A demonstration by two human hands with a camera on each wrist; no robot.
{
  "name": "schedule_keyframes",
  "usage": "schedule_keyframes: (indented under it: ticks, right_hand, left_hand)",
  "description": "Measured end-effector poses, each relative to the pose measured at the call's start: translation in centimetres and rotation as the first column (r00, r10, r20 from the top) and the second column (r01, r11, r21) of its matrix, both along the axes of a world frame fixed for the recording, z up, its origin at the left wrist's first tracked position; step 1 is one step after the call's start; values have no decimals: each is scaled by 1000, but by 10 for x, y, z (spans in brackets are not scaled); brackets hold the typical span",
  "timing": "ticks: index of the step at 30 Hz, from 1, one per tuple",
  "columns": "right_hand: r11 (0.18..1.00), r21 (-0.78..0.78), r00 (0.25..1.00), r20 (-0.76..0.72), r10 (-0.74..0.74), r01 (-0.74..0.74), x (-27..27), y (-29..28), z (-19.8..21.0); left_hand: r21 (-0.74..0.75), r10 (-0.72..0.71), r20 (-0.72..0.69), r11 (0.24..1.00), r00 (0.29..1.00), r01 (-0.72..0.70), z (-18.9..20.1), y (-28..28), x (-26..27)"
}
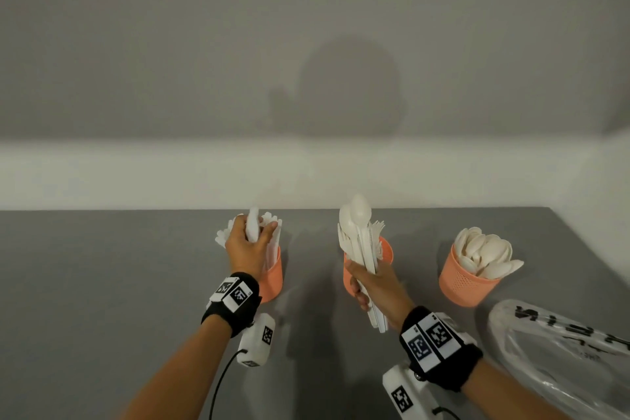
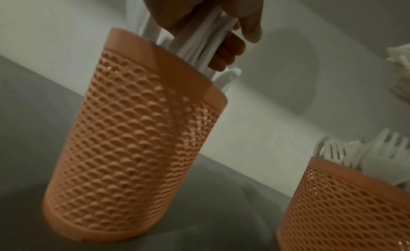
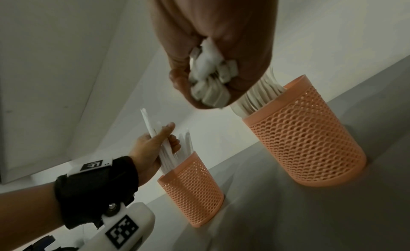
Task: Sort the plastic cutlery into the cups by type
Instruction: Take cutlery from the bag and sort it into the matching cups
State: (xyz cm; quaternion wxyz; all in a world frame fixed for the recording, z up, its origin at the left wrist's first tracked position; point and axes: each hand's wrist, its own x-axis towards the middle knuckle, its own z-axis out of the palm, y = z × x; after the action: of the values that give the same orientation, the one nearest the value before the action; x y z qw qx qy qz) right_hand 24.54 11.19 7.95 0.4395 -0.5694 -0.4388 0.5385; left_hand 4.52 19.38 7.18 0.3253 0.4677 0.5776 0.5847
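Three orange mesh cups stand in a row on the grey table (image 1: 119, 266). My left hand (image 1: 247, 239) grips a few white knives (image 2: 199, 44) standing in the left cup (image 1: 274, 278), just above its rim (image 2: 168, 61). My right hand (image 1: 370, 286) grips a mixed bundle of spoons, forks and knives (image 1: 358, 235) upright in front of the middle cup (image 1: 385, 254); the handle ends (image 3: 210, 82) stick out below my fist. The middle cup (image 2: 346, 202) holds forks (image 2: 377, 149). The right cup (image 1: 467, 283) is full of spoons (image 1: 487, 252).
A crumpled clear plastic bag (image 1: 562, 351) with black print lies at the right front of the table. A white wall (image 1: 306, 174) runs close behind the cups. The table's right edge passes just beyond the spoon cup.
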Motion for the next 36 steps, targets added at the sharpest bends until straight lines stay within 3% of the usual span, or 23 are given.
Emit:
schedule_keyframes:
  ticks: [6, 10, 14, 16, 18, 20, 24, 28, 32, 34, 36]
  right_hand:
    - [1000, 9, 1000, -1, 1, -1, -4, 4, -5]
    - [1000, 9, 1000, -9, 4, -4, -4, 7, -8]
    - [1000, 22, 1000, 8, 1, -1, -2, 8, -9]
    - [1000, 27, 1000, 13, -9, 8, -1, 7, -8]
    - [1000, 22, 1000, 15, -17, 16, -2, 6, -8]
    - [1000, 9, 1000, 8, -23, 23, -3, 6, -7]
    - [1000, 7, 1000, -11, -29, 29, -5, 5, -8]
    - [999, 13, 999, 10, -50, 50, -6, 5, -10]
    - [994, 85, 997, 26, -77, 74, -6, 2, -8]
    - [984, 128, 989, 74, -132, 121, -6, 2, -9]
    - [965, 205, 967, 159, -199, 165, -7, 4, -10]
  left_hand:
    - [55, -47, -231, 997, 972, 61, -1, 4, -1]
    - [94, -50, -424, 991, 904, 98, 1, 7, -7]
    - [118, -29, -638, 984, 770, 135, 6, 11, -15]
    - [196, 73, -785, 971, 615, 134, 3, 13, -19]
    - [120, 59, -890, 987, 453, 107, 0, 15, -22]
    - [35, 4, -930, 996, 368, 77, -4, 15, -22]
    - [-92, -99, -947, 995, 306, 38, -8, 17, -23]
    - [-103, -117, -957, 992, 265, 67, -12, 18, -24]
    - [-159, -148, -947, 987, 285, -13, 1, 9, -18]
    - [-41, -55, -890, 998, 452, 39, 18, -4, -3]
    - [11, -81, -685, 993, 724, 121, 35, -26, 21]
